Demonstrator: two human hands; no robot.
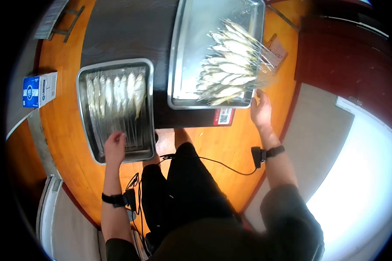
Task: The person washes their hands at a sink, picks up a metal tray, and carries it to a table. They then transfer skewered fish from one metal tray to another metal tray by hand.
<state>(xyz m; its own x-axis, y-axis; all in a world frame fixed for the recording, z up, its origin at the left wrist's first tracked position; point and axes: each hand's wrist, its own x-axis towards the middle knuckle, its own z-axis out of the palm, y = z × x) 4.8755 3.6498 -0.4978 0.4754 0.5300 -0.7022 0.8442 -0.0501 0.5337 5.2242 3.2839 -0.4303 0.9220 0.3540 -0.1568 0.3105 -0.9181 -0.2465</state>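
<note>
A smaller metal tray (150, 108) at left holds a row of several skewered fish (116, 93), side by side, their thin skewers (133, 130) pointing toward me. Over the skewer ends, my left hand (115, 147) is closed with curled fingers; whatever it pinches, if anything, cannot be made out. A larger metal tray (185, 65) at right carries a heap of skewered fish (231, 65), with skewers sticking out past its right rim. Beside that tray's near right corner, my right hand (261, 111) has thumb and fingers apart, just below the blurred skewer ends.
Both trays rest on a dark table (122, 35); the left one overhangs its near edge. A red card with a QR code (224, 116) is on the table's near edge. A blue and white box (39, 90) stands at left. Cables (222, 164) run from both wrist straps.
</note>
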